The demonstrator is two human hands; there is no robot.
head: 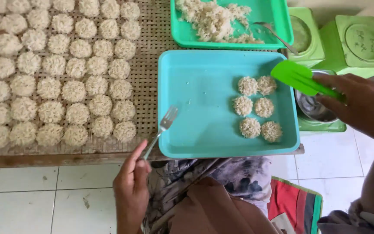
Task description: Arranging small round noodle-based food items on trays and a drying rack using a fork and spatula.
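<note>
While left hand [130, 190] pinches fork [163, 128] upright, right hand [362, 106] seemingly closed on green spatula [297, 78] above blue tray [200, 104]

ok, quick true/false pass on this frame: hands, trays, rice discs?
1. The left hand holds a fork. True.
2. The blue tray holds ten rice discs. False: six.
3. The right hand holds a green spatula. True.
4. The woven mat is bare. False: rows of rice discs cover it.
5. The green tray holds loose rice. True.
</note>
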